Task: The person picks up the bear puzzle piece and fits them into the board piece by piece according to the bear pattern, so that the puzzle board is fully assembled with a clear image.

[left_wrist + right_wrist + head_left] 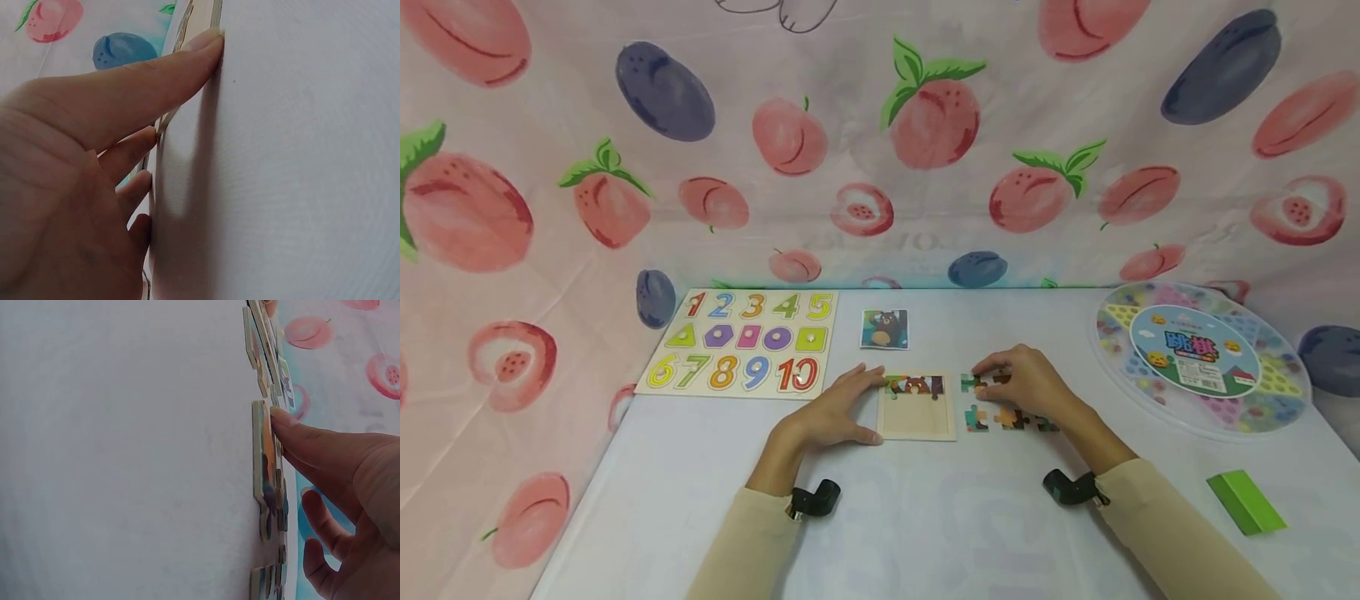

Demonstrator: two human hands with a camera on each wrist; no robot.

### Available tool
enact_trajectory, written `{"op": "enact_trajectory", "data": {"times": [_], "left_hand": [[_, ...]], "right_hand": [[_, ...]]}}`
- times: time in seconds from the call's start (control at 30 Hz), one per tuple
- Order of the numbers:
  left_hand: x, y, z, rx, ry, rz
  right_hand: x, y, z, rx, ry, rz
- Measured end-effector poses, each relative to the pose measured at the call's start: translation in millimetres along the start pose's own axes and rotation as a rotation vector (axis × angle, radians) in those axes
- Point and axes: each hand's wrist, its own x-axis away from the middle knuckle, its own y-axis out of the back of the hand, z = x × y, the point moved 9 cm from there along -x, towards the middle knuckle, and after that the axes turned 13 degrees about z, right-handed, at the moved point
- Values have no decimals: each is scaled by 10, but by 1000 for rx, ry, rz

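Observation:
A small wooden puzzle tray (917, 421) lies in the middle, its top row filled with pieces that show a bear's head (917, 385). My left hand (831, 408) spans the tray's left side, its forefinger at the upper corner and its thumb (194, 56) at the lower one. To the right of the tray, loose puzzle pieces (1011, 418) lie in rows. My right hand (1033, 383) pinches a puzzle piece (968, 382) at the left of the upper row between thumb and forefinger. In the right wrist view, the thumb (300, 428) passes close behind nearer pieces (259, 456).
A picture card of a bear (884, 329) lies behind the tray. At the back left is a board of numbers and shapes (700, 387). A round, clear game box (1195, 350) sits at the right, with a green block (1246, 502) nearer the front.

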Motion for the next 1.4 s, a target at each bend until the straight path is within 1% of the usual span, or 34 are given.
{"op": "enact_trajectory", "data": {"times": [0.27,0.4,0.67,0.73,0.97,1.17,1.23,1.33,1.4], "left_hand": [[9,4,-11,6,-11,-7],[11,1,-5,9,-5,-3],[15,-3,-3,15,-1,1],[14,1,-6,15,-6,-2],[3,0,3,17,-1,-5],[1,2,-1,18,-2,-8],[2,3,0,18,-2,-9],[4,3,5,18,1,-9],[3,5,7,18,2,-8]], "right_hand": [[3,-12,8,-13,5,4],[8,-15,25,-4,13,1],[23,-11,88,18,71,-47],[19,-11,93,4,82,-50],[18,-24,97,-95,118,-14],[14,-9,75,-133,55,20],[9,0,89,-139,47,24],[5,16,160,-150,81,23],[10,27,241,-158,130,21]]}}
